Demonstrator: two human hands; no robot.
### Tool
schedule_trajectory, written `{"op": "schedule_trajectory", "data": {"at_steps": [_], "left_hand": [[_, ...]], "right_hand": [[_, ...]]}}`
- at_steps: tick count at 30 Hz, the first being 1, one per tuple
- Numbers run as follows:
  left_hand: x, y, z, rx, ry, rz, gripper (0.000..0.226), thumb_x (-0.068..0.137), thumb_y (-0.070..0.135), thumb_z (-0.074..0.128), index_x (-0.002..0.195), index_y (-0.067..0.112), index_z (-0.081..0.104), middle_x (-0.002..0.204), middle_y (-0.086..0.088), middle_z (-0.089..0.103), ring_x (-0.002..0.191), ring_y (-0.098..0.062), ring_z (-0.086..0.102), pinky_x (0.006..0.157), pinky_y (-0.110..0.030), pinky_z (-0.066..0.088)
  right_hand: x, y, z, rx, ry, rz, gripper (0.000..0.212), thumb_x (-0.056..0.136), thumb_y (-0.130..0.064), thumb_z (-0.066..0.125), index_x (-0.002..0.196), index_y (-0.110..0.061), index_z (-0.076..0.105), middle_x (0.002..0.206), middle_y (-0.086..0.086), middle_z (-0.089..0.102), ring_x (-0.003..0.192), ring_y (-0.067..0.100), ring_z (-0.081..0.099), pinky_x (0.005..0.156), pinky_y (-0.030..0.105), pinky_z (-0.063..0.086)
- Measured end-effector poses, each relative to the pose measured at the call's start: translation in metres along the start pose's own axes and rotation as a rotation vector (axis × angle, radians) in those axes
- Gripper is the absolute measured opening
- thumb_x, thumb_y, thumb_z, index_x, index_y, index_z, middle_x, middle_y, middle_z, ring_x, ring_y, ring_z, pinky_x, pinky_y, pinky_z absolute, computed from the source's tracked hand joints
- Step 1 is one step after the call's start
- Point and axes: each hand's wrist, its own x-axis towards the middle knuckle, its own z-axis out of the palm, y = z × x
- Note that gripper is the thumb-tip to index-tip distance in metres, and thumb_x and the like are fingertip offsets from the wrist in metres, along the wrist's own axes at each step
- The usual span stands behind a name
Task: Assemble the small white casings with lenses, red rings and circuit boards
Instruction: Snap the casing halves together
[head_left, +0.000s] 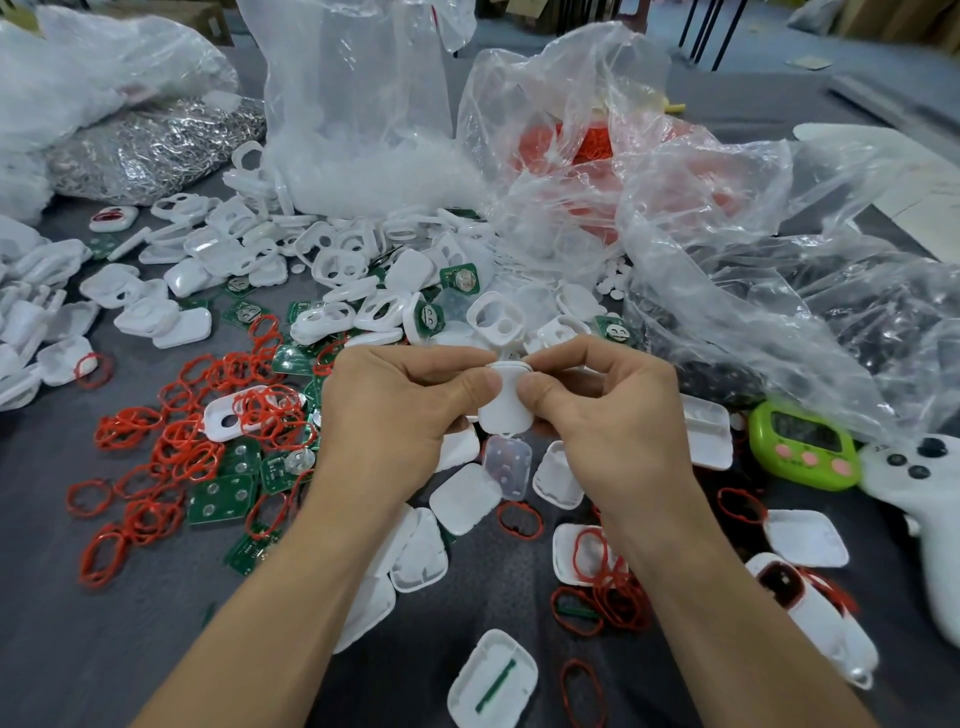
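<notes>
Both hands hold one small white casing (505, 402) above the middle of the table. My left hand (400, 410) grips its left side, thumb on its face. My right hand (602, 410) pinches its right side, fingers curled over the top edge. Loose red rings (176, 447) and green circuit boards (221, 499) lie to the left. White casing halves (462, 496) lie under my hands, and a clear lens piece (508, 467) sits just below the held casing. More white frames (337, 265) are heaped further back.
Clear plastic bags (701, 249) of parts stand at the back and right; one holds red rings (587, 150). A silvery bag (150, 150) lies back left. A green timer (802, 447) and a white controller (930, 499) sit at the right.
</notes>
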Motion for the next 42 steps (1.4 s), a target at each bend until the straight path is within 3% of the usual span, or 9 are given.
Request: {"op": "schedule_trajectory", "data": {"at_steps": [5, 16, 19, 22, 24, 27, 31, 37, 42], "left_hand": [[-0.002, 0.001, 0.001, 0.014, 0.007, 0.006, 0.015, 0.073, 0.017, 0.091, 0.083, 0.026, 0.084, 0.074, -0.002, 0.079, 0.069, -0.024, 0.075, 0.072, -0.041, 0.065], [-0.008, 0.002, 0.007, 0.118, 0.095, 0.074, 0.017, 0.076, 0.023, 0.09, 0.079, 0.037, 0.082, 0.067, 0.01, 0.076, 0.059, -0.008, 0.071, 0.064, -0.033, 0.064], [-0.011, 0.002, 0.012, 0.11, 0.046, 0.039, 0.013, 0.083, 0.022, 0.085, 0.086, 0.035, 0.083, 0.072, 0.007, 0.077, 0.068, -0.014, 0.076, 0.069, -0.041, 0.065], [-0.013, 0.004, 0.014, 0.055, -0.041, -0.022, 0.018, 0.088, 0.014, 0.08, 0.09, 0.031, 0.083, 0.071, -0.007, 0.077, 0.065, -0.024, 0.076, 0.068, -0.046, 0.065], [-0.012, 0.006, 0.014, -0.01, -0.055, -0.048, 0.014, 0.088, 0.011, 0.079, 0.09, 0.024, 0.084, 0.073, -0.016, 0.076, 0.061, -0.025, 0.073, 0.065, -0.042, 0.065], [-0.013, 0.009, 0.013, -0.116, -0.066, -0.054, 0.017, 0.091, 0.011, 0.075, 0.086, 0.023, 0.085, 0.074, -0.018, 0.076, 0.057, -0.018, 0.067, 0.054, -0.025, 0.058], [-0.012, 0.01, 0.014, -0.137, -0.054, 0.011, 0.027, 0.089, 0.004, 0.075, 0.083, 0.028, 0.084, 0.063, -0.013, 0.073, 0.052, -0.014, 0.06, 0.051, -0.02, 0.052], [-0.011, 0.006, 0.013, -0.048, 0.016, 0.083, 0.025, 0.085, 0.002, 0.078, 0.077, 0.025, 0.084, 0.059, -0.012, 0.071, 0.048, -0.016, 0.059, 0.049, -0.024, 0.052], [-0.007, 0.002, 0.013, 0.006, 0.058, 0.079, 0.023, 0.083, 0.003, 0.08, 0.076, 0.024, 0.083, 0.057, -0.009, 0.071, 0.045, -0.016, 0.058, 0.049, -0.026, 0.052]], "right_hand": [[0.0, 0.0, 0.0, 0.017, 0.002, -0.013, 0.01, 0.085, -0.012, 0.08, 0.079, -0.018, 0.075, 0.074, 0.008, 0.077, 0.072, 0.038, 0.074, 0.068, 0.058, 0.062], [0.003, 0.009, 0.006, -0.017, 0.066, -0.055, 0.015, 0.084, -0.013, 0.081, 0.073, -0.022, 0.076, 0.068, 0.004, 0.074, 0.062, 0.032, 0.07, 0.061, 0.046, 0.062], [0.007, 0.009, 0.005, 0.011, 0.122, -0.051, 0.013, 0.08, -0.019, 0.079, 0.07, -0.026, 0.075, 0.067, 0.003, 0.074, 0.059, 0.02, 0.067, 0.061, 0.041, 0.061], [0.01, 0.008, 0.002, 0.053, 0.136, -0.036, 0.021, 0.08, -0.016, 0.079, 0.064, -0.027, 0.073, 0.066, 0.002, 0.073, 0.061, 0.018, 0.065, 0.064, 0.04, 0.059], [0.011, 0.008, 0.001, 0.073, 0.11, -0.032, 0.028, 0.084, -0.009, 0.079, 0.063, -0.027, 0.073, 0.066, 0.001, 0.072, 0.062, 0.017, 0.065, 0.063, 0.038, 0.058], [0.01, 0.005, 0.0, 0.083, 0.063, -0.058, 0.032, 0.085, -0.004, 0.077, 0.063, -0.027, 0.073, 0.066, -0.002, 0.072, 0.062, 0.013, 0.065, 0.062, 0.029, 0.057], [0.008, 0.003, -0.001, 0.083, 0.026, -0.049, 0.034, 0.086, -0.002, 0.076, 0.064, -0.027, 0.073, 0.067, 0.001, 0.072, 0.064, 0.018, 0.066, 0.065, 0.037, 0.058], [0.003, 0.005, 0.0, 0.011, 0.047, -0.07, 0.009, 0.081, -0.02, 0.075, 0.073, -0.02, 0.073, 0.071, 0.009, 0.074, 0.071, 0.04, 0.07, 0.064, 0.052, 0.061], [0.002, 0.01, 0.006, -0.073, 0.075, -0.067, 0.008, 0.083, -0.023, 0.073, 0.075, -0.02, 0.072, 0.069, 0.004, 0.073, 0.067, 0.034, 0.068, 0.061, 0.045, 0.059]]}}
